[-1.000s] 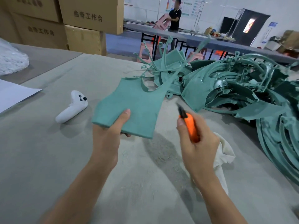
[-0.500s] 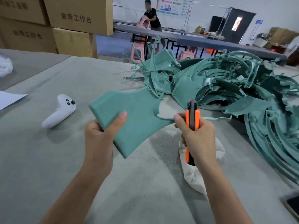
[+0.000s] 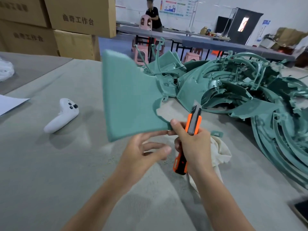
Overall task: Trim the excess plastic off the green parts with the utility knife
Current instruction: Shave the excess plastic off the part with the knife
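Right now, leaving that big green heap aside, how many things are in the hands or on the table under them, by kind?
Green part, held up: 1
Utility knife: 1
White controller: 1
Cloth: 1
Paper sheet: 1
Small green piece by the cloth: 1
Dark flat device at the frame edge: 1
Total: 7

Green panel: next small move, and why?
Probably close the left hand on the green panel along its lower edge. Its fingers lie straight under that edge, while the right hand, gripping the knife, pins the corner with its thumb, blade pointing up, off the ragged edge.
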### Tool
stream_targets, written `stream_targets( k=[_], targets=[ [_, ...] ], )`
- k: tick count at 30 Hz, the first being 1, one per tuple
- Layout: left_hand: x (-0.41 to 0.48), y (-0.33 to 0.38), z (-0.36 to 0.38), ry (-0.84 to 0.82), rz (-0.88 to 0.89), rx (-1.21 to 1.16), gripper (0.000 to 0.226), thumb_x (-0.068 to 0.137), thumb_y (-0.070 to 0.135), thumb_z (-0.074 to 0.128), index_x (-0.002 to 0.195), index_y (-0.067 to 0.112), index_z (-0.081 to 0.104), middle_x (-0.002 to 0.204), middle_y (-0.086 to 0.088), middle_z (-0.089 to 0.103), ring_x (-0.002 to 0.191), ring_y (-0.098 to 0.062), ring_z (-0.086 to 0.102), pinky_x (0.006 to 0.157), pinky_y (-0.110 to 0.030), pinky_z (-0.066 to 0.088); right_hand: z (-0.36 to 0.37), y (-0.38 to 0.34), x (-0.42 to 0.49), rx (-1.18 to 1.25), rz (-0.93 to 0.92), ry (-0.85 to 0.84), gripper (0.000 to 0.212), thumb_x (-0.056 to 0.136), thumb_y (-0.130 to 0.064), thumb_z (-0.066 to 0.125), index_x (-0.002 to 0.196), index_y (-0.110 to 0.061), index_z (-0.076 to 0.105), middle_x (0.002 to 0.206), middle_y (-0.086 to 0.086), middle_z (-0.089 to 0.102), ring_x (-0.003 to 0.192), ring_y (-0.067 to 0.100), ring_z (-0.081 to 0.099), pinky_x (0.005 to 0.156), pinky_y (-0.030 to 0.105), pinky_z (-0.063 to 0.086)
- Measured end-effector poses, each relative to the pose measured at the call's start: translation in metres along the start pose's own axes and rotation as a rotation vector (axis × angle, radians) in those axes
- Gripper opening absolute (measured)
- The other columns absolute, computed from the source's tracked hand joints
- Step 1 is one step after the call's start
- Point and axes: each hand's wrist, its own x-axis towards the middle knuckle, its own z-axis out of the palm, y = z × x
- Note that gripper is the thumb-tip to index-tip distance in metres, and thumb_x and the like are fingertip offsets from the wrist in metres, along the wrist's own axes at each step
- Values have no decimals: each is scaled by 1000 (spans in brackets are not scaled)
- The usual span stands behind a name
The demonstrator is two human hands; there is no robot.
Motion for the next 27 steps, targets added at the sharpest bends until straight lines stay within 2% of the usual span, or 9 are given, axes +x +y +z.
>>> stream_targets(
  k=[2,4,7,9,13,18,21,25,27],
  targets=[
    [3,2,3,128,-6,-27,27,89,28,67,115,18,65,103,5,74,84,-19,72,64,-28,57,4,-2,-3,-15,-24,-76,14,84,-22,77,73,-15,72,64,8,71,38,12,45,39,20,36],
    [7,7,3,201,-12,13,16,95,20,54,106,19,65,82,9,74,71,-13,71,57,-25,55,7,-4,-5,-11,-55,-170,12,83,-20,78,73,-19,72,66,10,71,39,13,45,39,22,37],
    [9,9,5,298,17,76,23,97,6,47,86,16,64,60,7,66,57,-8,66,52,-21,52,8,-9,-9,-7,-99,-228,15,85,-32,75,91,-20,69,75,9,73,42,13,47,42,22,39],
    [9,9,6,358,24,124,27,98,8,49,76,13,64,58,6,66,56,-7,64,53,-19,51,5,-9,-10,-64,-135,-233,30,88,-46,64,105,-22,61,81,6,73,45,14,50,45,24,40],
    [8,11,5,498,-29,193,36,98,14,52,63,10,61,59,3,64,49,3,58,53,-7,44,0,-6,-13,-262,-216,-238,20,102,-40,47,98,-21,50,82,-2,70,50,14,56,49,26,43],
    [5,15,6,519,-74,208,31,98,20,53,70,11,64,66,7,65,54,8,59,55,-3,41,3,-4,-19,-531,-352,-367,13,99,-35,55,93,-25,59,73,0,66,51,20,61,48,33,48],
    [2,16,5,510,-103,211,31,98,25,52,73,13,65,64,11,65,56,11,59,57,0,40,5,-2,-21,-720,-504,-316,14,99,-36,55,98,-23,61,66,-1,62,57,19,58,58,44,50],
    [0,17,0,517,-146,256,36,97,34,53,66,20,64,57,20,66,60,11,61,58,2,38,9,-3,-24,-762,-586,-261,15,97,-33,58,104,-21,65,72,-6,64,63,17,58,60,40,48],
    [1,18,-1,532,-142,253,35,96,32,54,66,19,64,55,16,65,58,11,60,58,1,38,10,-3,-26,-814,-644,-221,20,96,-31,62,113,-23,67,82,-3,68,71,22,63,63,42,51]
  ],
)
